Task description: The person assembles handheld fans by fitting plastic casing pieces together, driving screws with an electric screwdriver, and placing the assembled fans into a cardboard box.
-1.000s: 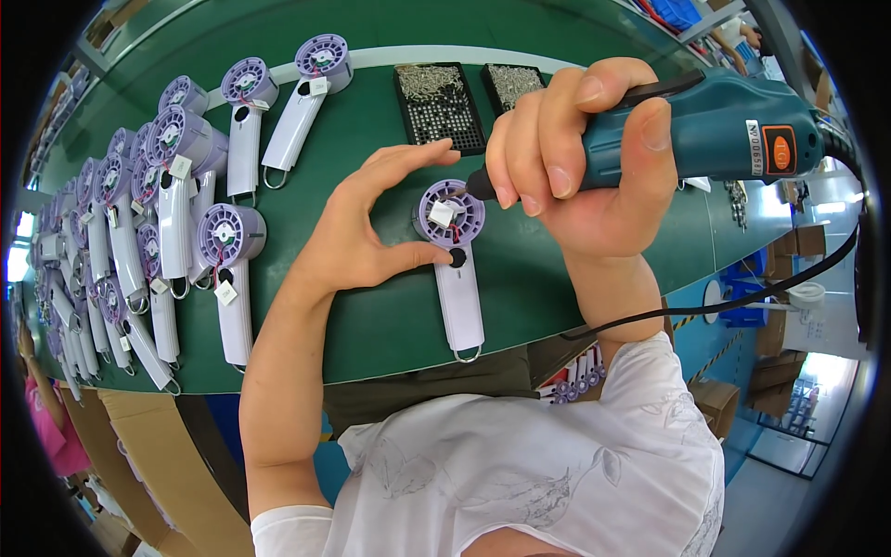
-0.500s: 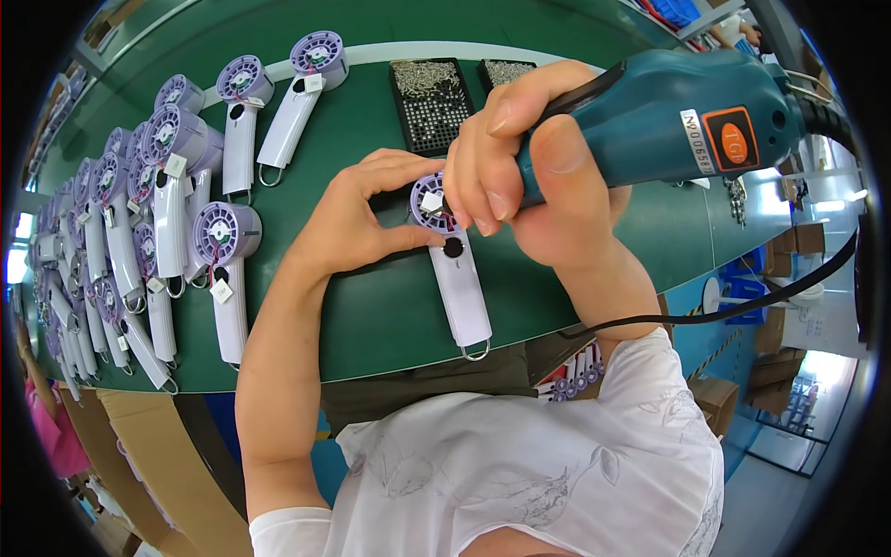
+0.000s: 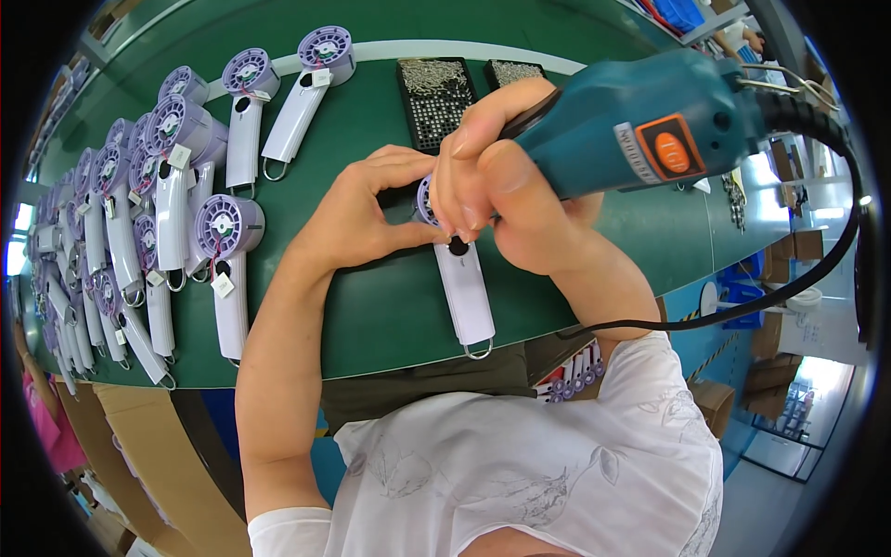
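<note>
A lilac-and-white handheld fan (image 3: 469,295) lies on the green table with its handle toward me. My left hand (image 3: 367,209) is closed around the left side of its round head, thumb near the dark round spot at the handle's top. Gripped in my right hand (image 3: 524,209) is a teal electric screwdriver (image 3: 603,135), which slants down over the fan head. Its tip is hidden behind my fingers, so contact with the fan cannot be made out. Most of the fan head is covered by my hands.
Many similar fans (image 3: 172,209) stand crowded on the left of the table (image 3: 362,320). Two black trays (image 3: 434,116) of small screws sit beyond my hands. A black cord (image 3: 789,292) loops from the screwdriver on the right. An open cardboard box (image 3: 167,446) is at lower left.
My right hand and the screwdriver have shifted left and slightly down over the fan head, covering more of it. My left hand and the fan have stayed nearly in place.
</note>
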`<state>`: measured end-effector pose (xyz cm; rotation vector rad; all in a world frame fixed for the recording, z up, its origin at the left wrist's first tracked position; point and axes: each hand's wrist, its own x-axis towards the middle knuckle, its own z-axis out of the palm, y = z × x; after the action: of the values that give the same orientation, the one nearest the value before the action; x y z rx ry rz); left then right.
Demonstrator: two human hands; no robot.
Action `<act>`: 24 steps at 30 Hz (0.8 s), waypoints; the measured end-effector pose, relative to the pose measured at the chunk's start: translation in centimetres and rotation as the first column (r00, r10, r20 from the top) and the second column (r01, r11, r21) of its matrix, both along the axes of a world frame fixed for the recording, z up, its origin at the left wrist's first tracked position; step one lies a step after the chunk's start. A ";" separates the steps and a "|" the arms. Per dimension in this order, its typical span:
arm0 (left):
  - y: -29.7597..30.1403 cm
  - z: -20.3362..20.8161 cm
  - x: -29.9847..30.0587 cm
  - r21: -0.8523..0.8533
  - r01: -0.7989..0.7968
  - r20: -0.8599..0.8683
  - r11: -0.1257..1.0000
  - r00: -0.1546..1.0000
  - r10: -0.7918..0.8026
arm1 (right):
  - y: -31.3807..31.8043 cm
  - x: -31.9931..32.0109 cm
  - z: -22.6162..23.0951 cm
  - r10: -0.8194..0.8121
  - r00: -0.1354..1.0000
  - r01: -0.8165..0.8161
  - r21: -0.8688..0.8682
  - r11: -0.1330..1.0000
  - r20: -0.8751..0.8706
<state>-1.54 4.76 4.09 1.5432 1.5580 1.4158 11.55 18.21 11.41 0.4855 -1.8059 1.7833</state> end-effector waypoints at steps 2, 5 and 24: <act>0.1 0.1 0.2 -0.035 0.004 0.098 0.999 0.995 0.000 | -0.3 0.1 -0.4 -0.048 0.998 0.046 0.046 0.998 0.035; 0.2 0.9 0.5 -0.111 -0.048 0.097 0.993 0.994 0.059 | -1.0 0.2 -0.3 -0.062 0.991 0.055 0.059 0.997 0.121; 0.2 -1.0 0.1 -0.109 -0.039 -0.014 0.993 0.999 0.037 | -1.6 -0.9 -1.5 -0.248 0.969 0.247 0.134 0.960 -0.012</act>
<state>-1.44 4.99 3.06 1.4676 1.6516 1.3214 10.61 16.58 9.88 0.2905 -1.9066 1.5021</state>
